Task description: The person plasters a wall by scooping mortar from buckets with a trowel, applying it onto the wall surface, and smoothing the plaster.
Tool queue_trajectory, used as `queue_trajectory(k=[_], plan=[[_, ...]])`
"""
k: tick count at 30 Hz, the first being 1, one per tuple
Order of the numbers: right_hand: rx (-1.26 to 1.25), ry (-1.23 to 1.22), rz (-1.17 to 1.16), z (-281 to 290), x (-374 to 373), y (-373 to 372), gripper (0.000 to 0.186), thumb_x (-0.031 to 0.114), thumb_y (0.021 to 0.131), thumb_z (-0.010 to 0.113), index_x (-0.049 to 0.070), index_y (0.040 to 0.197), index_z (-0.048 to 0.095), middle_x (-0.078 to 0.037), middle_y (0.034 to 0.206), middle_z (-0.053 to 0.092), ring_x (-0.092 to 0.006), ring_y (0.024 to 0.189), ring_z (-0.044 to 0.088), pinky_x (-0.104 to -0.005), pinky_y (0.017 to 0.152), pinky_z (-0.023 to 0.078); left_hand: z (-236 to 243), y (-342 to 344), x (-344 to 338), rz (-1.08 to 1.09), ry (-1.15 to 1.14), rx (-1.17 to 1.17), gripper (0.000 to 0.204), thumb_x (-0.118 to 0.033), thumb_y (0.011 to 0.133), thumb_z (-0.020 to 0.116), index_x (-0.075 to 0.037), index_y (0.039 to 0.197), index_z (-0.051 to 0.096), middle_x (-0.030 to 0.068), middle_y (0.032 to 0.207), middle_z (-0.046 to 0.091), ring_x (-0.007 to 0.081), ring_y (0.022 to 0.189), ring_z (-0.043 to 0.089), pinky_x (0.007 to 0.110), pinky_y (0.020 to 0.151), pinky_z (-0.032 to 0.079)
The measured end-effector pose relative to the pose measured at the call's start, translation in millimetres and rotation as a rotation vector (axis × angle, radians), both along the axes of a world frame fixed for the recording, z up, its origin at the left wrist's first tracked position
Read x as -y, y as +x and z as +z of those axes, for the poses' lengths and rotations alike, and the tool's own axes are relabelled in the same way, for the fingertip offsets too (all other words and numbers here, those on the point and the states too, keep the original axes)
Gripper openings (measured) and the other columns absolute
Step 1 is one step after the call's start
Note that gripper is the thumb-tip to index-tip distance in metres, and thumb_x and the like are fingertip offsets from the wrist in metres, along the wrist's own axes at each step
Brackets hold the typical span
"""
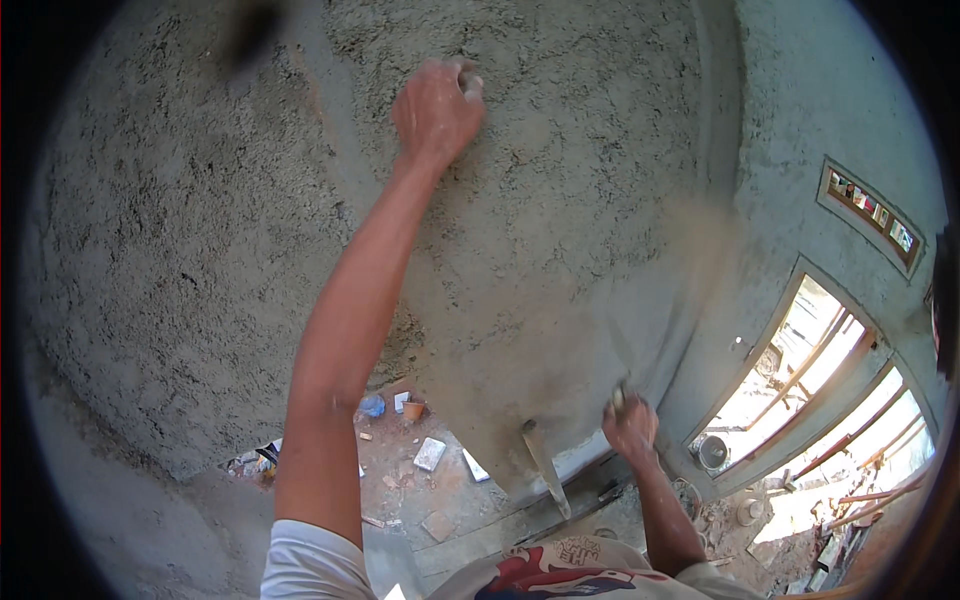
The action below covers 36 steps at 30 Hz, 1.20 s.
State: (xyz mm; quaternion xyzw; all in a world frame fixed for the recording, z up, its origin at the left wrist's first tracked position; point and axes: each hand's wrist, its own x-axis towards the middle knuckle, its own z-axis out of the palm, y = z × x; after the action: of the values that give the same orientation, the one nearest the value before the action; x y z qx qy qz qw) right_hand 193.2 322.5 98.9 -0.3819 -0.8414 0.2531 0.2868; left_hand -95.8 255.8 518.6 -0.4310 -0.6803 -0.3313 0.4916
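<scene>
My left hand (pixel 438 105) is raised against the rough grey plaster wall (pixel 570 150), its fingers curled into a loose fist with nothing visible in them. Lower down on the right, my right hand (pixel 630 425) is closed round what looks like a trowel (pixel 622 345); its thin grey blade is smeared by motion against the wall. Above and right of that hand, a tan blur (pixel 705 240) crosses the wall near the corner; I cannot tell what it is. Smoother, wetter plaster covers the wall's lower part beside my right hand.
A wooden strip (pixel 546 468) leans below the wall's lower edge. Far below lie an orange pot (pixel 412 410), a blue bag (pixel 372 405) and pale blocks (pixel 430 454). Right, a side wall (pixel 800 130) has framed openings, with a bucket (pixel 712 453) beneath and rubble around.
</scene>
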Motion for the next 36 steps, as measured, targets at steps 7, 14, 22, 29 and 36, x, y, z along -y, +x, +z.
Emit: queue_trajectory(k=[7,14,22,29,36], plan=[[0.465,-0.503,-0.396,-286,47,275,0.038,0.017,0.077,0.062,-0.005,0.107,0.069,-0.031,0.106,0.069,-0.0471,0.102,0.066,-0.053,0.087,0.054,28,-6,-38,0.208,0.02,-0.028,0.03,-0.028,0.091,0.067,-0.013,0.116,0.073,0.0124,0.114,0.069,0.0352,0.104,0.067,0.049,0.087,0.054],[0.612,-0.707,-0.642,-336,90,382,0.04,0.019,0.078,0.061,-0.005,0.108,0.069,-0.032,0.106,0.068,-0.048,0.103,0.066,-0.0533,0.088,0.053,32,-8,-47,0.327,-0.07,-0.101,0.037,-0.034,0.088,0.07,-0.013,0.119,0.073,0.0101,0.107,0.071,0.0319,0.099,0.069,0.046,0.083,0.054],[0.528,-0.692,-0.575,-338,36,353,0.041,0.021,0.079,0.06,-0.006,0.109,0.069,-0.034,0.106,0.067,-0.049,0.104,0.065,-0.0537,0.09,0.053,38,-9,-45,0.391,-0.089,-0.069,0.046,-0.038,0.08,0.073,-0.011,0.118,0.073,0.0141,0.116,0.071,0.0359,0.103,0.069,0.048,0.085,0.054],[0.422,-0.598,-0.479,-371,-41,314,0.044,0.024,0.082,0.056,-0.011,0.105,0.067,-0.038,0.102,0.065,-0.0507,0.103,0.063,-0.0564,0.093,0.047,32,-7,-50,0.374,-0.065,-0.213,0.031,-0.035,0.082,0.074,-0.01,0.099,0.07,0.0122,0.104,0.073,0.0346,0.092,0.07,0.047,0.079,0.054],[0.345,-0.594,-0.522,-403,-46,339,0.048,0.025,0.076,0.062,-0.013,0.105,0.066,-0.036,0.102,0.066,-0.0505,0.101,0.064,-0.0536,0.091,0.048,11,18,-67,0.285,0.053,-0.016,0.028,-0.038,0.085,0.075,-0.015,0.099,0.074,0.0006,0.088,0.076,0.0195,0.074,0.071,0.038,0.067,0.056]])
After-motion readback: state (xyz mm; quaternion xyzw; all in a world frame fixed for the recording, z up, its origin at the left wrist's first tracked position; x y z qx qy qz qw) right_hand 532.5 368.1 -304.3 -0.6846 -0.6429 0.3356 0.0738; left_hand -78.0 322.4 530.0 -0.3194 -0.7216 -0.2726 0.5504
